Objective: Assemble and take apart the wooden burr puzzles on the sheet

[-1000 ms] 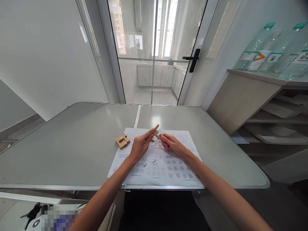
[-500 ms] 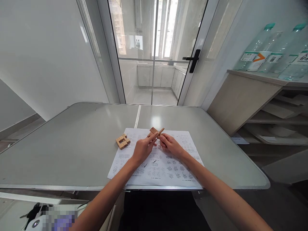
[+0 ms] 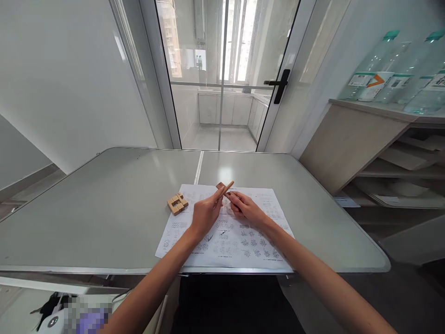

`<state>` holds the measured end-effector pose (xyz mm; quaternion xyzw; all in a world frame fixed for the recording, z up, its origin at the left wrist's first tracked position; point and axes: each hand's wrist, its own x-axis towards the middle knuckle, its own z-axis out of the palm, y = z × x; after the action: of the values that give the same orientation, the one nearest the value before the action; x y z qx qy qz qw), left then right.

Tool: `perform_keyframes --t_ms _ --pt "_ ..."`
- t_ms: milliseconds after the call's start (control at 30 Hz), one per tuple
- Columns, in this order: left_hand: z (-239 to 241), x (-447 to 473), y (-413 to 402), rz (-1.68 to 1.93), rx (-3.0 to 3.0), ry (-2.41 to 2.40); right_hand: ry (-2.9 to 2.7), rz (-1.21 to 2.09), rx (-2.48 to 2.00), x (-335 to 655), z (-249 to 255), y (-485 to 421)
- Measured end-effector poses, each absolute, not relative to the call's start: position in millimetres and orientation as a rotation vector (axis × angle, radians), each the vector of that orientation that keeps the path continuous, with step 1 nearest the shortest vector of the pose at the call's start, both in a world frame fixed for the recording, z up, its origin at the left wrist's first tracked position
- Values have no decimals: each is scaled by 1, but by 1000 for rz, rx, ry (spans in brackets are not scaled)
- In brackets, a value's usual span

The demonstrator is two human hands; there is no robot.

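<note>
Over the middle of a printed sheet [image 3: 225,260] my two hands come close together around flat wooden puzzle pieces. My left hand [image 3: 205,212] is closed on a slim wooden piece [image 3: 228,186] that slants up to the right. Another wooden piece [image 3: 220,185] crosses behind it; which hand bears it is hard to see. My right hand [image 3: 247,207] pinches with thumb and fingers at the right end of the wooden pieces. Fingers hide how the pieces fit together. Left of the hands, a wooden block puzzle [image 3: 177,203] with a hole in its middle rests partly on the sheet's corner.
The grey table [image 3: 104,218] has a white seam and a metal front edge. A glass door [image 3: 222,116] stands behind it. On the right, a wooden shelf [image 3: 361,139] carries several large plastic bottles [image 3: 378,76]. A white device [image 3: 52,321] lies at lower left.
The wooden pieces have turned a little in my hands and shifted slightly. My left fingers have drawn in closer around them. The block puzzle has stayed in place.
</note>
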<state>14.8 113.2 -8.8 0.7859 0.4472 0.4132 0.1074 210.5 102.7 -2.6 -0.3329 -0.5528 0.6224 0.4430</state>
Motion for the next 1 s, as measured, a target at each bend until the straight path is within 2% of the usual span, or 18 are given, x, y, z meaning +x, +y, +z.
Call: perform_keyframes --t_ms 1000 --pt "-4 18 112 1209 2312 1405 -1451 1498 -905 213 10 91"
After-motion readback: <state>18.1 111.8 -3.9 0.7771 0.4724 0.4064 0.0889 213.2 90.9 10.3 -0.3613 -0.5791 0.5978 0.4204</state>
